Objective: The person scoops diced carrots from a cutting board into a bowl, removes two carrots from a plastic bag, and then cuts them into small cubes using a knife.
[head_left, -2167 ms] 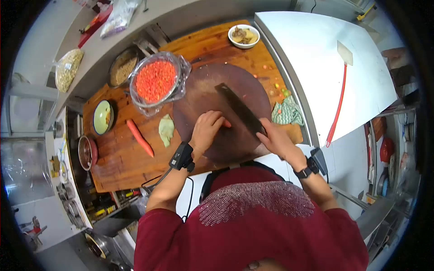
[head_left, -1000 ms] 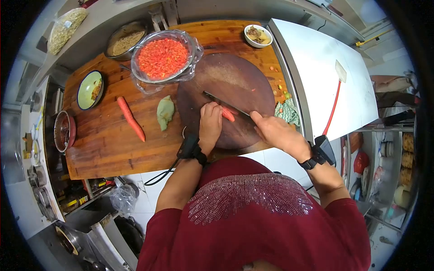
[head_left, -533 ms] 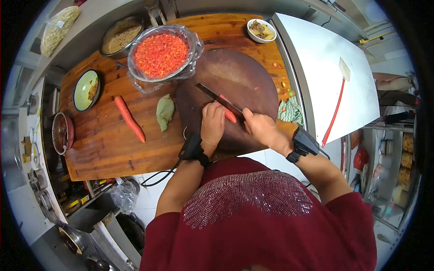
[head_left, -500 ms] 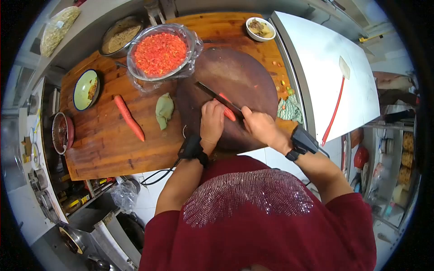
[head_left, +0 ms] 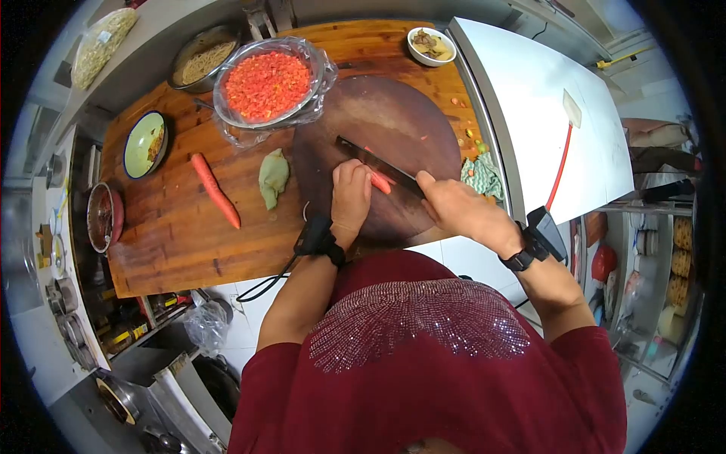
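Observation:
On the round dark chopping board [head_left: 408,113], my left hand [head_left: 352,194] presses its bent fingers on a piece of carrot [head_left: 380,181]. My right hand [head_left: 463,212] is wrapped round the handle of a cleaver [head_left: 386,168], whose blade lies slantwise beside the carrot and the left fingertips. Part of the carrot is hidden by the blade and fingers. A whole carrot [head_left: 215,191] and a crumpled green cloth [head_left: 274,178] lie on the wooden table left of the board.
A plastic-lined bowl of chopped red pieces [head_left: 268,85] touches the board's upper left. Behind it stands a pot [head_left: 180,76]. A green bowl [head_left: 146,144] and a red bowl [head_left: 116,216] are at left, a white bowl [head_left: 432,60] at back. A patterned cloth [head_left: 484,178] lies right.
My right hand has moved rightward and slightly down with the cleaver, showing more of its blade. My left hand has shifted slightly left and stays on the carrot.

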`<state>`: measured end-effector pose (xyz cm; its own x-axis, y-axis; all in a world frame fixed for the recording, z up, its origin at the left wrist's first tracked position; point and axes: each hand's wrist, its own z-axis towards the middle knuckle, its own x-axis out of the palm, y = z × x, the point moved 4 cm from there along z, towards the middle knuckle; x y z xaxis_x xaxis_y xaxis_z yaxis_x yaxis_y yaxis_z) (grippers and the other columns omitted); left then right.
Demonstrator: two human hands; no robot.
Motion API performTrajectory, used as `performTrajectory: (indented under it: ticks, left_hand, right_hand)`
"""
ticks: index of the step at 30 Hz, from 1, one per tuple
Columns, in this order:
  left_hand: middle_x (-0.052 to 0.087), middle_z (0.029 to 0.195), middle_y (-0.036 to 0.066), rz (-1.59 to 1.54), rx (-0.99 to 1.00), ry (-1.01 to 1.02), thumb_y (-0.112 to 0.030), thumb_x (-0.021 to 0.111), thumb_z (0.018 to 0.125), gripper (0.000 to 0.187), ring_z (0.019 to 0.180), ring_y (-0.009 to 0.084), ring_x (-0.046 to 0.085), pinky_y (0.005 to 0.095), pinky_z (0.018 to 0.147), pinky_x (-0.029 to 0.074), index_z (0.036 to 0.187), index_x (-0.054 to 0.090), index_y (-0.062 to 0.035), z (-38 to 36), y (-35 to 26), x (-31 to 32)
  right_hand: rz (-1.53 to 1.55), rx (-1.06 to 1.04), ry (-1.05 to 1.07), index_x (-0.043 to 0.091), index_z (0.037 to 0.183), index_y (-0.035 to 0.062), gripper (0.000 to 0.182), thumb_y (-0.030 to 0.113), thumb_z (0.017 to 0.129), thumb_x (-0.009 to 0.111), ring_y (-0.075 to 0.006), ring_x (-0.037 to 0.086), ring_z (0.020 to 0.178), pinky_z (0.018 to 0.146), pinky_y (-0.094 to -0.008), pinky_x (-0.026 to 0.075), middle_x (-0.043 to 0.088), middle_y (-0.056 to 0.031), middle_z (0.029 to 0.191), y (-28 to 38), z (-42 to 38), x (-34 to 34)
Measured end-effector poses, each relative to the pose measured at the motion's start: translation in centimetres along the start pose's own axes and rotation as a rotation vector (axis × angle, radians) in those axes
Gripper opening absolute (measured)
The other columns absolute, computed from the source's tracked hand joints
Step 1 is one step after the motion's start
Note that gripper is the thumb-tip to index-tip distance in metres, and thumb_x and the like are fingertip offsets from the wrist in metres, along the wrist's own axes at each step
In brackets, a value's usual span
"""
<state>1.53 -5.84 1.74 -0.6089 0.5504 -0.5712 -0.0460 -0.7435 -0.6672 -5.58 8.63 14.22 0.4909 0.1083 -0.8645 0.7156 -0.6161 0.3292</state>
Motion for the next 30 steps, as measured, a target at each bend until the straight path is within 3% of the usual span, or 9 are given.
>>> performTrajectory:
  ticks: [9, 12, 14, 19, 30]
  left_hand:
    - [0.051, 0.102, 0.012, 0.017, -0.007, -0.007, -0.007, 0.056, 0.082, 0.006, 0.098, 0.0339, 0.047, 0.0416, 0.085, 0.042, 0.087, 0.055, -0.0051, 0.1, -0.1, -0.1]
    - [0.051, 0.101, 0.012, 0.023, 0.002, 0.011, -0.007, 0.056, 0.081, 0.006, 0.098, 0.0333, 0.047, 0.0412, 0.084, 0.042, 0.088, 0.055, -0.0052, 0.1, -0.1, -0.1]
    - [0.052, 0.100, 0.012, 0.013, 0.031, -0.019, -0.007, 0.056, 0.082, 0.006, 0.098, 0.0327, 0.048, 0.0409, 0.085, 0.041, 0.087, 0.055, -0.0048, 0.0, 0.1, 0.0]
    - [0.052, 0.098, 0.012, -0.008, 0.026, -0.021, -0.006, 0.056, 0.081, 0.005, 0.097, 0.0329, 0.047, 0.0414, 0.085, 0.040, 0.085, 0.055, -0.0041, 0.0, -0.3, -0.3]
    - [0.051, 0.099, 0.013, 0.002, 0.035, -0.033, -0.007, 0.056, 0.082, 0.005, 0.097, 0.0339, 0.046, 0.0426, 0.085, 0.040, 0.086, 0.054, -0.0039, -0.3, -0.2, -0.1]
  right_hand:
    - [0.035, 0.046, 0.034, 0.041, 0.095, 0.0021, 0.017, 0.006, 0.082, 0.051, -0.0439, 0.058, 0.073, 0.062, -0.0522, 0.044, 0.059, -0.0243, 0.072, 0.5, 1.8, 1.4]
    - [-0.002, 0.047, -0.085, 0.041, 0.095, 0.0034, 0.018, 0.009, 0.082, 0.052, -0.0433, 0.059, 0.070, 0.060, -0.0522, 0.046, 0.060, -0.0231, 0.070, -0.5, 3.5, 5.1]
    - [-0.048, 0.010, -0.135, 0.043, 0.097, 0.0030, 0.015, 0.007, 0.083, 0.047, -0.0408, 0.062, 0.072, 0.061, -0.0495, 0.050, 0.062, -0.0244, 0.075, -0.6, 3.4, 5.9]
    - [-0.001, -0.022, -0.143, 0.042, 0.095, 0.0020, 0.016, 0.007, 0.082, 0.048, -0.0431, 0.060, 0.076, 0.066, -0.0507, 0.047, 0.062, -0.0247, 0.076, -0.2, 2.6, 3.4]
    - [0.041, 0.000, -0.049, 0.039, 0.096, 0.0020, 0.020, 0.011, 0.085, 0.052, -0.0462, 0.056, 0.076, 0.064, -0.0532, 0.043, 0.058, -0.0275, 0.074, 0.0, -0.4, 0.8]
